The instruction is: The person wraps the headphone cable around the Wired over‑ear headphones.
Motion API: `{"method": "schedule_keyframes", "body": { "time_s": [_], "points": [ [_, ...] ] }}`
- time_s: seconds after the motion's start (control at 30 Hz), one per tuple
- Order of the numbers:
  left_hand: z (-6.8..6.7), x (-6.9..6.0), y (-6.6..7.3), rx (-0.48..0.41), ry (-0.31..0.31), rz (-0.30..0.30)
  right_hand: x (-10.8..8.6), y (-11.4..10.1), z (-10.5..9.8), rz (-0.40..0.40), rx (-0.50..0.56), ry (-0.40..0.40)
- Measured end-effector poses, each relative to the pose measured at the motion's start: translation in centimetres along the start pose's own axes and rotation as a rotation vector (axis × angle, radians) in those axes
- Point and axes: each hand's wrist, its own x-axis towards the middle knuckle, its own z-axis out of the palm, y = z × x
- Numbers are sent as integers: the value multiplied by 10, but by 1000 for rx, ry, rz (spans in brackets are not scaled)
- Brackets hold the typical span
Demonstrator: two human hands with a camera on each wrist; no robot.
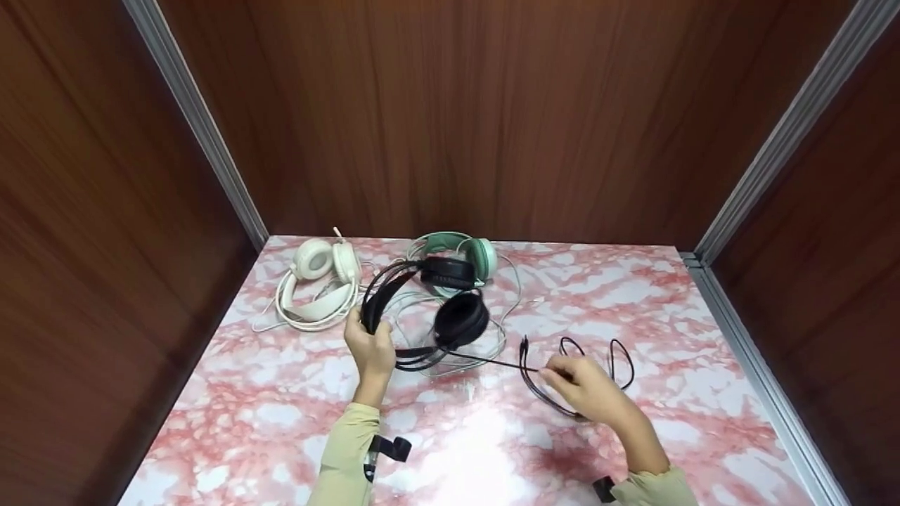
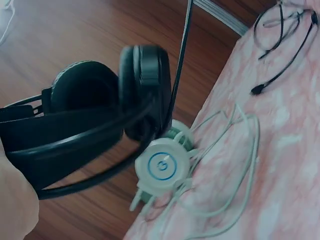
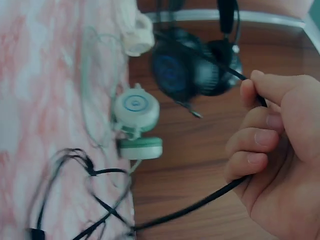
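Black headphones (image 1: 460, 322) hang above the surface (image 1: 619, 295) in my left hand (image 1: 373, 348), its fingers and thumb curled round the headband (image 1: 373, 309). The headband bows toward that hand, and both ear cups point away from it, toward my right side, one farther from me than the other. My right hand (image 1: 587, 390) is off to the right of the headphones, well apart from them, with thumb and forefinger pinching their black cable (image 1: 492, 360) and the other fingers folded over it. The left hand is plainly the nearer, while between the headphones and the right hand the cable runs almost straight, sloping slightly toward me from the nearer ear cup. Beyond the right hand, the rest of it lies in loose loops on the surface, to the right of the headphones.

Just behind the headphones sits a green and white pair (image 1: 485, 260); to their left is a white pair (image 1: 320, 309) with its cord coiled round it. The surface is marbled pink and white, and wooden walls (image 1: 457, 140) with metal strips (image 1: 193, 112) at the corners rise behind and beside the headphones
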Motion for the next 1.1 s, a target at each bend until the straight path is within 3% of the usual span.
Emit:
{"method": "schedule_keyframes", "body": {
  "time_s": [0.13,0.27,0.4,0.67,0.87,1.1],
  "points": [
    [-1,4,18,104,-18,136,-5,-5,-18,-24,49,24],
    [-4,15,-1,152,-47,179,-5,-10,-36,-24,11,24],
    [-11,22,-18,182,-97,221,-7,-15,-45,-53,-131,68],
    [-20,30,-7,243,-230,330,-9,-32,-63,-292,-484,360],
    [-20,35,-1,232,-379,363,-6,-43,-73,-403,-528,424],
    [-22,39,10,236,-617,348,2,-34,-73,-497,-520,574]
  ]
}}
